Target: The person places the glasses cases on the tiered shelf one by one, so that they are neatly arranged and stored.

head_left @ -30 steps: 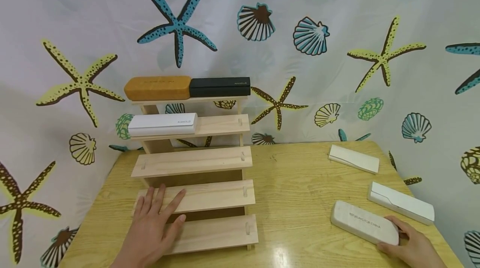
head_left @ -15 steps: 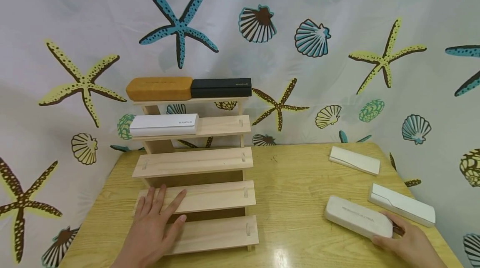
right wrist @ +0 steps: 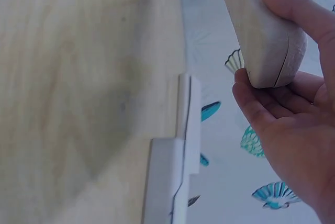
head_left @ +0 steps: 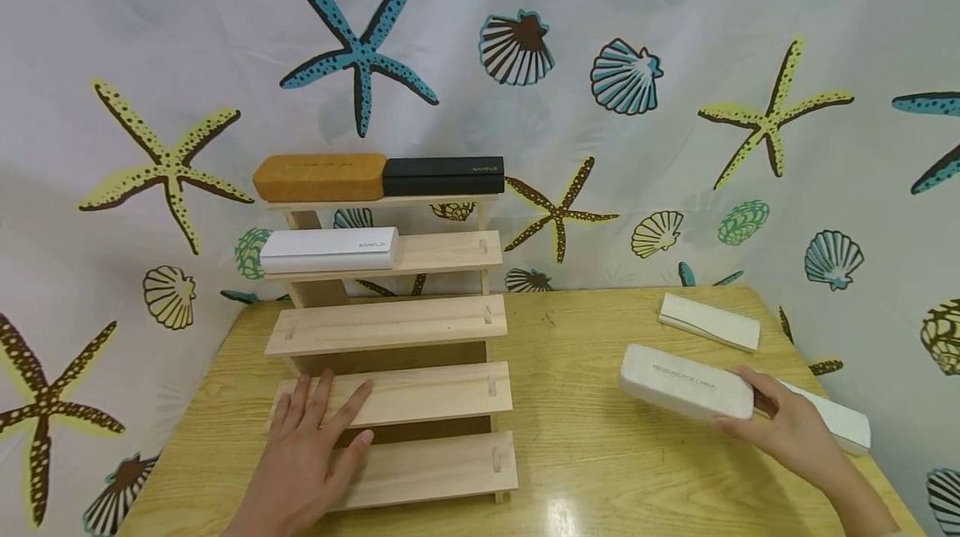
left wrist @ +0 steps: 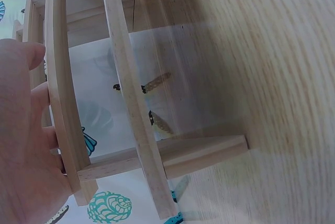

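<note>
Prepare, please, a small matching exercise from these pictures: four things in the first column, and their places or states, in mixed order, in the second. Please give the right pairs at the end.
Column one:
1. orange case
2. left hand
3. black case
4. right hand

Column two:
A. grips a pale rounded case above the table
B. right end of the top shelf
C. left end of the top shelf
D. rests on the wooden rack

Right pairs: 1-C, 2-D, 3-B, 4-A
</note>
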{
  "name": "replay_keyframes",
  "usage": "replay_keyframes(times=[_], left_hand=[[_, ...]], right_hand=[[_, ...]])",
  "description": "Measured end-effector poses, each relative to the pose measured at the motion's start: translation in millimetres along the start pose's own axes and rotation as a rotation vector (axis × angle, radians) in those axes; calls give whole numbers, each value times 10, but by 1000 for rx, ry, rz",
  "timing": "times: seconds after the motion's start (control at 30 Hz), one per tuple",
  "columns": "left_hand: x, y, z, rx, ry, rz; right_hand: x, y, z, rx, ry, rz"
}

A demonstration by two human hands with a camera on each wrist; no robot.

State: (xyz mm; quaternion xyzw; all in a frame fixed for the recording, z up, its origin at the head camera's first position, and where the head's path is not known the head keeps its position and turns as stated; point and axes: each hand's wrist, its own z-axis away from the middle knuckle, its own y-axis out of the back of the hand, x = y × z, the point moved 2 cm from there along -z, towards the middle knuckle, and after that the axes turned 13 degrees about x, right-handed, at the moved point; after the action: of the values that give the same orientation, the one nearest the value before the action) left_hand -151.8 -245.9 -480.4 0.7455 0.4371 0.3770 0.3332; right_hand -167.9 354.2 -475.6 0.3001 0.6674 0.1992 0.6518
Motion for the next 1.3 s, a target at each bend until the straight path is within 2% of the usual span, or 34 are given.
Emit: replay_keyframes(times=[0.5,0.77,1.07,1.3], left_hand=[[3,8,-6,6,-1,5],[3,20,-14,2,3,-1],[3,19,-3,16,-5,2],[-14,-7,8,18,-9,0]], right_hand=[[-684,-49,-337,24,223,-48],[-961,-95,-481,11,257,-62],[-1323,-177,-654,1,361,-116],[-1569,-231,-807,-19,364,-144]])
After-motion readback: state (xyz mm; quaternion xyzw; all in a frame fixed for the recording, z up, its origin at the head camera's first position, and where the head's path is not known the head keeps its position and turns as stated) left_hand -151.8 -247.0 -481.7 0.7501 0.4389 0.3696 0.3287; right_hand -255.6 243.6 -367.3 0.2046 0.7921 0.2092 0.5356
